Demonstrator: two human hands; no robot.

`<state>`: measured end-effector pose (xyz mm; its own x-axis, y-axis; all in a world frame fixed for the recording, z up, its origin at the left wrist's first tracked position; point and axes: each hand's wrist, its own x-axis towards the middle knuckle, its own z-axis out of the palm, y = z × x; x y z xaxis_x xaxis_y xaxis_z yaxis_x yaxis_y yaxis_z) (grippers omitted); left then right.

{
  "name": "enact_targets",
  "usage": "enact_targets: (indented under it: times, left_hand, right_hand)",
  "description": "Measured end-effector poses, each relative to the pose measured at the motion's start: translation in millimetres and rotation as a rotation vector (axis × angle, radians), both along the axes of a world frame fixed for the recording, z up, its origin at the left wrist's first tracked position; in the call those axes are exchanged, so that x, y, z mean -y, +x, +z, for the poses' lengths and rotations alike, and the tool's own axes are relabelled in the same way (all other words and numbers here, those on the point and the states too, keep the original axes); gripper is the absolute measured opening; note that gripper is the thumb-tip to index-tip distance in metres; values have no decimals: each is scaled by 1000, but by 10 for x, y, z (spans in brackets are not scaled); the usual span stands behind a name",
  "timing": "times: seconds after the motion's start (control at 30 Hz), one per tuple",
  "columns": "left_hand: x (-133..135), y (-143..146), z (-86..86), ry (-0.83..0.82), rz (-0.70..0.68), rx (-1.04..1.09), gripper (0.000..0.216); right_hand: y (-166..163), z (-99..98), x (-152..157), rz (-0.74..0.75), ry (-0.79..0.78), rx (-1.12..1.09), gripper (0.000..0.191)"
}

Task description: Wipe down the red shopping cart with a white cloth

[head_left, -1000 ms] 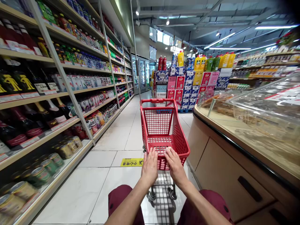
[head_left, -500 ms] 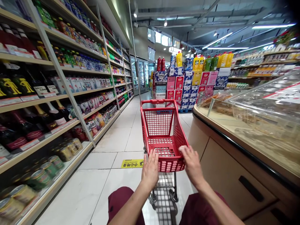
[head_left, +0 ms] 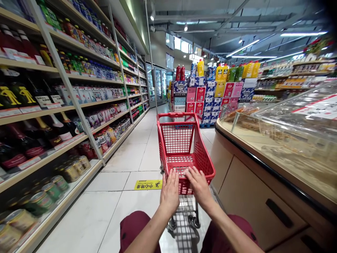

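Note:
A red plastic shopping cart (head_left: 181, 161) stands in front of my knees, its basket bare inside. My left hand (head_left: 170, 189) lies on the left part of the near rim, its fingers straight and close together. On the same rim, a short gap to the right, is my right hand (head_left: 198, 186), with fingers reaching forward over the edge. A small white wad (head_left: 187, 172), like crumpled tissue, shows under its fingertips; most of it is hidden by the hand. The cart's metal legs and wheels (head_left: 194, 221) show below the basket.
Drink shelves (head_left: 86, 105) line the left side. A glass-topped food counter (head_left: 237, 140) runs close along the right. Stacked drink boxes (head_left: 200, 102) with bottles on top stand ahead. A yellow floor sticker (head_left: 147, 185) lies left of the cart.
My right hand has slid left along the near rim, from its right corner to near the middle, and the white wad moved with it. My left hand stays in about the same place.

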<state>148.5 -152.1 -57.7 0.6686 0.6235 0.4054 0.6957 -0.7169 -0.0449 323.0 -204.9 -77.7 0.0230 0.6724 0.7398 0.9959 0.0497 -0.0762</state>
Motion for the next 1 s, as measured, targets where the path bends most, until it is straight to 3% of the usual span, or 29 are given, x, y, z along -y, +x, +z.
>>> enact_targets:
  times: [0.13,0.27,0.37,0.53,0.6,0.73,0.8,0.9,1.0]
  left_hand:
    - [13,-10,-63,22,11,54,72]
    - [10,-38,-61,16,-7,33,71]
    - [-6,-70,-50,18,-4,16,70]
    - [12,-49,-63,22,12,22,72]
    - [24,-25,-62,16,15,13,72]
    - [10,-24,-53,18,3,-13,69]
    - [0,-31,-57,25,3,-7,69]
    - [10,-12,-69,32,17,6,68]
    - [35,21,-68,30,24,-3,67]
  right_hand:
    - [167,-80,105,-220,106,-100,53]
    - [-213,-137,-25,-70,129,-78,55]
    - [-233,-116,-29,41,98,-24,56]
    - [40,-86,101,-194,149,-142,59]
    - [-83,-101,50,-156,146,-135,60]
    - [-246,-95,-41,58,95,-17,57]
    - [-101,-74,16,14,99,-23,57]
    - [91,-69,109,-177,132,-114,60]
    - [-65,-113,55,-138,135,-111,63]
